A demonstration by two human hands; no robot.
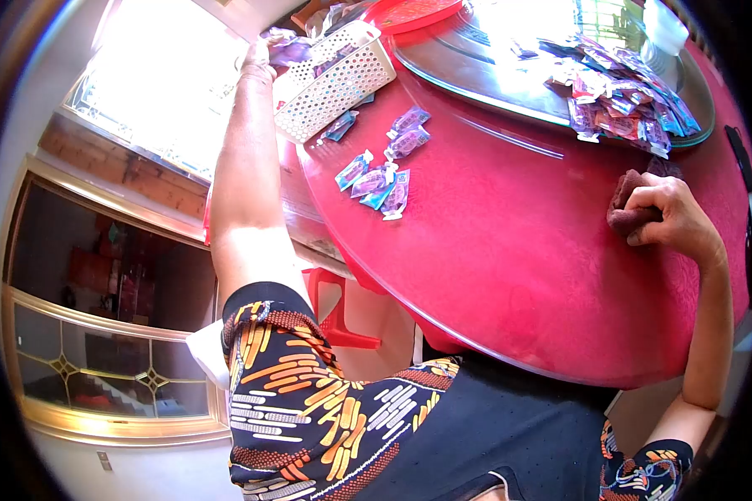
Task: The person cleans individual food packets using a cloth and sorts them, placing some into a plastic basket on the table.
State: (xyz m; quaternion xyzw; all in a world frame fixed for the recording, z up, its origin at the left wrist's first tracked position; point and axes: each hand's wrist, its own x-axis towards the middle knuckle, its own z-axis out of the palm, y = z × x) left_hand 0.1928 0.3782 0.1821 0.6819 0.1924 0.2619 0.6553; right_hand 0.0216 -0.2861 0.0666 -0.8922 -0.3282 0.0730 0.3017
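Stretched far out to the upper left, my left hand (pixel 261 60) is closed on a purple wrapped packet (pixel 289 52) at the near end of a white perforated basket (pixel 336 81). Bright window light washes out part of its fingers. More small packets show inside the basket. On the red table (pixel 493 242), my right hand (pixel 673 215) grips a bunched dark brown cloth (pixel 627 207). Several purple and blue wrapped packets (pixel 380 185) lie loose on the tabletop between my hands, nearer the basket.
A glass turntable (pixel 493 79) carries a heap of wrapped packets (pixel 622 96) and translucent cups (pixel 665 33). Behind the basket sits a red tray (pixel 409 15). A red plastic stool (pixel 338 321) stands below the table edge, and a gold-framed glass cabinet (pixel 109 334) is at left.
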